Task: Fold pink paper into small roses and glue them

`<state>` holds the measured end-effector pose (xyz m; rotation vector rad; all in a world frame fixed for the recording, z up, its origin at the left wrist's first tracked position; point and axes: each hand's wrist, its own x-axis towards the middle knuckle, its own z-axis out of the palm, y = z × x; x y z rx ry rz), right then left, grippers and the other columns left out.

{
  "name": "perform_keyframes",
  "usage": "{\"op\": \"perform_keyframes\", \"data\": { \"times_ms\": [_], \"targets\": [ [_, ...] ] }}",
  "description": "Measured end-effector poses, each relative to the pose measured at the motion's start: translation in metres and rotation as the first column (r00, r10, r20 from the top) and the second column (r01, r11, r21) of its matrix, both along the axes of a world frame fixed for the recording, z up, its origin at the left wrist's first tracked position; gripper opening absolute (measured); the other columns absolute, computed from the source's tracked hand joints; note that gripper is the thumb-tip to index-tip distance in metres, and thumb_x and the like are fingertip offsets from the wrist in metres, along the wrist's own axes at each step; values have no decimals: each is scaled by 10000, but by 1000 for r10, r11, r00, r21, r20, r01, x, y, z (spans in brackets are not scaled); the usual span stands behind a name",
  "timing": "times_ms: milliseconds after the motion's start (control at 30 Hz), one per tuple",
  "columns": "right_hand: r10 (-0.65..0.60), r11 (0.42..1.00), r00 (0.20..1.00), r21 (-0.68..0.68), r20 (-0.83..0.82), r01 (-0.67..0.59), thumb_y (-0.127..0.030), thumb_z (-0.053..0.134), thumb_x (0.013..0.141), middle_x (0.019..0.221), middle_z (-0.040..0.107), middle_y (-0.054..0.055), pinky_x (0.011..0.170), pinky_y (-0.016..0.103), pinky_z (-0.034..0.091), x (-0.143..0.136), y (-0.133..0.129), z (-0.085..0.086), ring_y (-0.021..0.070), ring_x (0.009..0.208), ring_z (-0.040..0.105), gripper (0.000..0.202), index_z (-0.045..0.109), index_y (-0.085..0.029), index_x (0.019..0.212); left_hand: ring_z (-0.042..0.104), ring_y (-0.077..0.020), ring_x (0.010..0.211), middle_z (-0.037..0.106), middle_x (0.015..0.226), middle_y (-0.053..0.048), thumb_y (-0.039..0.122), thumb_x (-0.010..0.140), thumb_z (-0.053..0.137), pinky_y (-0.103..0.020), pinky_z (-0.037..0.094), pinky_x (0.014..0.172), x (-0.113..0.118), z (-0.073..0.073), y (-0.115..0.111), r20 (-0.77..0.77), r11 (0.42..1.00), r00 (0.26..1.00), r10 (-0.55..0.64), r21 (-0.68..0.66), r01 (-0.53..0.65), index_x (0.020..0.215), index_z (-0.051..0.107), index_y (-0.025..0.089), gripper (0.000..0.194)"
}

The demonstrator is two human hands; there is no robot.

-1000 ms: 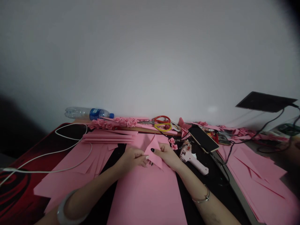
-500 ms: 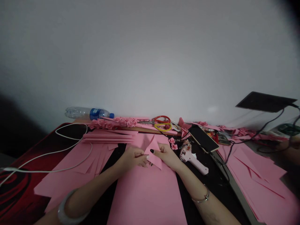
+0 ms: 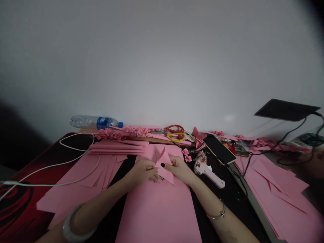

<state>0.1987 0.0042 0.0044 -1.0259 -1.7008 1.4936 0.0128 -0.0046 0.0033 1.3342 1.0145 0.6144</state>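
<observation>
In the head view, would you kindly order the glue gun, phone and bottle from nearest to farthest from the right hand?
1. Glue gun, just right of the right hand
2. Phone, behind and farther right
3. Bottle, far back on the left

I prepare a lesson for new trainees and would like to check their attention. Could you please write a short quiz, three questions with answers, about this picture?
1. True or false: the left hand and the right hand both touch the same curled pink paper.

2. Which of these lies nearest to the right hand?
A) the clear bottle
B) the pale glue gun
C) the white cable

3. Fill in: besides red, the other bright colour on the scissors is ____.

Key: 1. True. 2. B. 3. Yellow.
</observation>
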Motion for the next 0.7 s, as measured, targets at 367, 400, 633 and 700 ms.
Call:
{"op": "perform_keyframes", "data": {
  "times_ms": [367,400,633,700],
  "targets": [
    [-208,972,974,-127,-88,196,-468,676,704,442,303,-94,408,197,193,1,3,-4,43,402,242,453,385,-177,515,693,-180,595,729,650,-91,349,724,622,-254,528,576,-7,0,9,29,998,999,28,-59,-27,601,586,124,258],
    [-211,971,973,-136,-96,197,-478,661,715,440,309,-92,405,196,202,1,3,-5,44,396,251,457,384,-177,513,692,-177,592,729,648,-90,349,722,625,-251,527,575,-7,0,10,33,997,999,38,-67,-36,600,588,124,258],
    [-163,968,977,-216,-139,131,-533,573,773,522,501,-42,470,212,377,2,3,-6,84,440,450,405,495,-165,622,682,-155,582,731,655,-82,349,747,604,-235,521,585,-9,-2,12,62,995,993,99,-37,-96,644,625,119,253],
    [-93,972,984,-227,-149,58,-517,583,776,553,562,-18,523,231,421,4,3,-5,102,481,514,391,536,-152,644,685,-164,591,731,659,-90,357,746,603,-243,523,588,-8,-2,11,55,997,995,79,-23,-78,663,635,113,260]
  ]
}}
